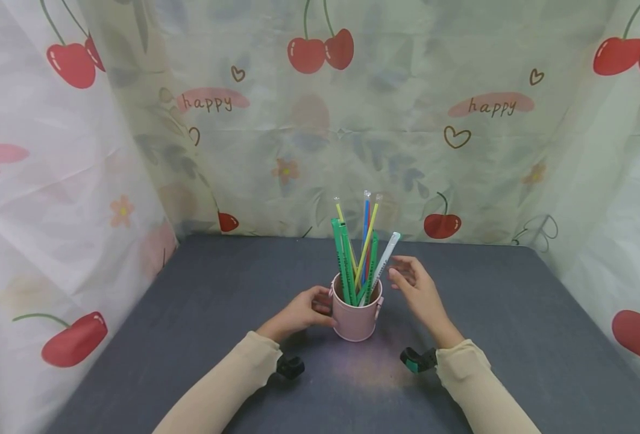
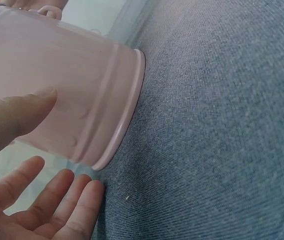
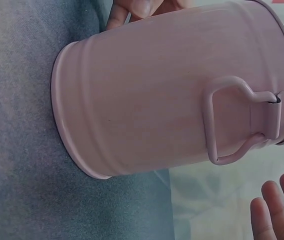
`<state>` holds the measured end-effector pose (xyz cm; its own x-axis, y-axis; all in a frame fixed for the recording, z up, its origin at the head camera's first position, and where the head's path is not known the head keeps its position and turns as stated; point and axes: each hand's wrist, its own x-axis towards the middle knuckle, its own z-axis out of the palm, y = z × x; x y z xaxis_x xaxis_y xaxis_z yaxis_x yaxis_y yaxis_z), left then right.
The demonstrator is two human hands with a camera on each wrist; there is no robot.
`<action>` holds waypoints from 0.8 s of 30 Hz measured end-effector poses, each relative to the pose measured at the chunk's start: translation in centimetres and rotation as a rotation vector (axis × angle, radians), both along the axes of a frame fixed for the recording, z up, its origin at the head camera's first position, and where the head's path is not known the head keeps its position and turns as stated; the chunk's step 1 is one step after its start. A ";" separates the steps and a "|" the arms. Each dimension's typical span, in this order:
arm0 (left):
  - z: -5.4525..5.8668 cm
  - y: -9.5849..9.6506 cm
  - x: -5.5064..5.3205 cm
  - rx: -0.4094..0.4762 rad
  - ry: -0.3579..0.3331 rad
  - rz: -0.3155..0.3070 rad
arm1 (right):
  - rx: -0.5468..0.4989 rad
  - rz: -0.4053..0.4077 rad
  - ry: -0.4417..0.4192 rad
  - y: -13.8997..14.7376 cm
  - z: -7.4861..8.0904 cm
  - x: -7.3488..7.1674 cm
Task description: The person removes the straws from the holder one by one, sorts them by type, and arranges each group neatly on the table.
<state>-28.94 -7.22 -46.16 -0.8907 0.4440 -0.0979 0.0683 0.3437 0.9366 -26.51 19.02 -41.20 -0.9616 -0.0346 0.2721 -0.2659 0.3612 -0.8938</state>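
A small pink metal pail [image 1: 354, 325] stands upright on the dark table, with loop handles on its sides. Several wrapped drinking straws [image 1: 367, 241] lean inside it: green, yellow, blue, red and one whitish. My left hand [image 1: 299, 312] is at the pail's left side, its thumb across the front of the wall. In the left wrist view the fingers of that hand [image 2: 47, 210] spread loosely beside the pail [image 2: 77, 75]. To the right, my right hand [image 1: 420, 292] hovers apart from the pail near the whitish straw, fingers relaxed. Its fingertips [image 3: 274, 200] show near the rim in the right wrist view.
The dark cloth-covered table [image 1: 233, 271] spreads around the pail. Behind it and along both sides hangs a printed curtain [image 1: 385, 120] with cherries and hearts. Black bands [image 1: 420, 360] sit on both wrists, by the cream sleeves [image 1: 228, 377].
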 end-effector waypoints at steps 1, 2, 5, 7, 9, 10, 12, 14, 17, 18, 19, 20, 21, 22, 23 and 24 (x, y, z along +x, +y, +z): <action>0.0 0.0 0.0 -0.001 -0.002 0.002 | -0.003 -0.002 -0.006 0.0 0.0 -0.1; 0.0 0.1 0.0 -0.002 -0.006 0.004 | -0.011 -0.002 -0.011 -0.1 0.0 -0.1; -0.1 0.1 -0.1 -0.004 -0.007 0.004 | -0.024 -0.004 -0.011 -0.1 0.1 -0.4; -0.2 0.2 -0.1 -0.002 -0.012 0.007 | -0.036 0.000 -0.007 -0.1 0.1 -0.5; -0.1 0.2 -0.1 0.000 -0.011 0.004 | -0.039 0.002 0.002 -0.2 0.1 -0.6; -0.1 0.2 -0.1 0.001 -0.012 0.003 | -0.041 0.003 0.006 -0.3 0.1 -0.6; -0.1 0.2 0.0 0.004 -0.017 0.002 | -0.044 0.007 0.008 -0.3 0.2 -0.5; -0.1 0.2 0.0 0.005 -0.013 -0.005 | -0.049 0.012 0.007 -0.4 0.2 -0.5; -0.1 0.2 0.0 0.014 -0.016 -0.013 | -0.060 0.019 0.000 -0.6 0.3 -0.6; -0.2 0.2 0.0 0.020 -0.014 -0.017 | -0.062 0.019 -0.004 -0.6 0.3 -0.6; -0.2 0.2 0.0 0.026 -0.012 -0.022 | -0.064 0.018 -0.008 -0.7 0.3 -0.6; -0.3 0.2 0.0 0.032 -0.011 -0.028 | -0.064 0.017 -0.012 -0.7 0.3 -0.6; -0.3 0.2 -0.1 0.037 -0.014 -0.029 | -0.064 0.015 -0.014 -0.7 0.3 -0.6; -0.3 0.2 -0.1 0.043 -0.011 -0.033 | -0.063 0.012 -0.016 -0.8 0.2 -0.6; -0.4 0.2 -0.1 0.046 -0.009 -0.037 | -0.062 0.011 -0.017 -0.8 0.2 -0.7; -0.4 0.2 -0.1 0.047 -0.005 -0.040 | -0.060 0.011 -0.016 -0.8 0.2 -0.7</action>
<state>-29.02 -7.02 -46.52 -0.8718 0.4831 -0.0810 0.0759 0.2965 0.9520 -27.19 18.17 -40.96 -0.9656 -0.0289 0.2586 -0.2549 0.3038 -0.9180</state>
